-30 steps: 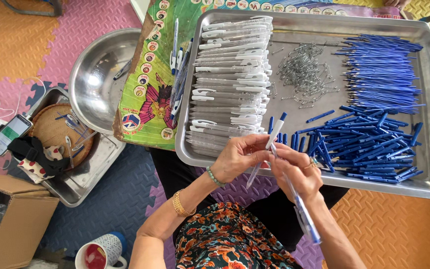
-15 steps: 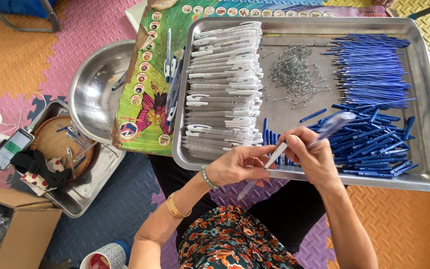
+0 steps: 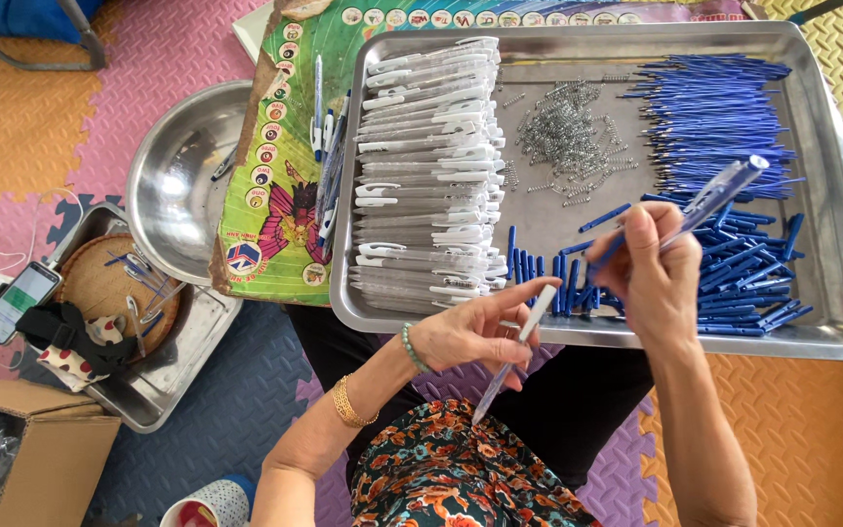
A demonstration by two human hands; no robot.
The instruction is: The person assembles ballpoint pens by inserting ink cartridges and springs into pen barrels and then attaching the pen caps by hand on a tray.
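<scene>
head | left hand (image 3: pixel 465 337) grips pen barrel (image 3: pixel 517 353) | right hand (image 3: pixel 651 268) grips blue pen (image 3: pixel 719 192)

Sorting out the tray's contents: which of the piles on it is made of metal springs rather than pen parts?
The small grey springs heaped between the stacked white pen barrels and the blue refills: thin coiled wire, loosely scattered.

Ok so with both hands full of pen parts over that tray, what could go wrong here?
The left hand pinches a clear pen barrel beyond the metal tray's near edge, above the lap; if it slips, it would likely land on the floor mats. The right hand holds a blue-tipped pen piece above the loose blue parts; a careless sweep could scatter them. The small springs lie loose and could roll or tangle.
</scene>
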